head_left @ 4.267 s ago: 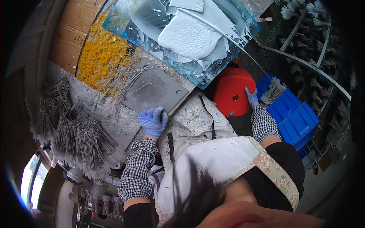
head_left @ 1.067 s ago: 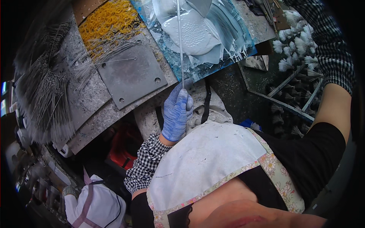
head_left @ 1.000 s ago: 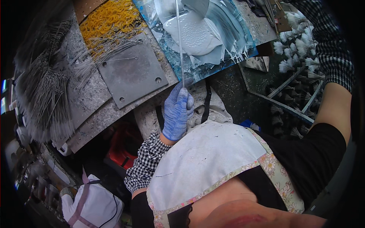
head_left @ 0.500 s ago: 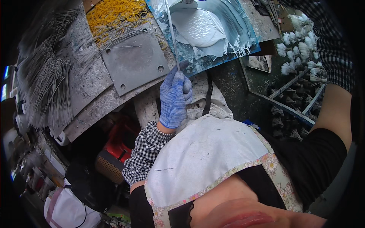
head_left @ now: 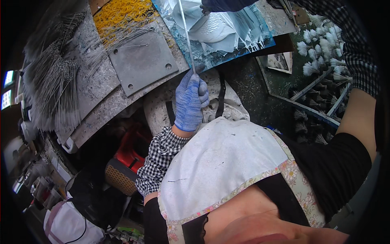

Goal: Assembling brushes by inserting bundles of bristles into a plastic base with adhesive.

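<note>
By the board (head_left: 205,60), the left hand (head_left: 189,99) clasps a rod (head_left: 186,33); the right hand's (head_left: 230,3) grip is unclear.

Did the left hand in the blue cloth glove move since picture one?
Yes, the left hand moved right, from the near edge of the square grey metal plate to past its right corner.

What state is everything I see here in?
Left hand, blue knitted glove: closed around slim pale rod.
Right hand, bluish glove: partly out of frame, grip unclear.
Thick white paste: smeared across transparent blue sheet.
Square grey metal plate: lying flat.
Small yellow rings: heaped loose.
Grey wire bundle: fanned out.
</note>
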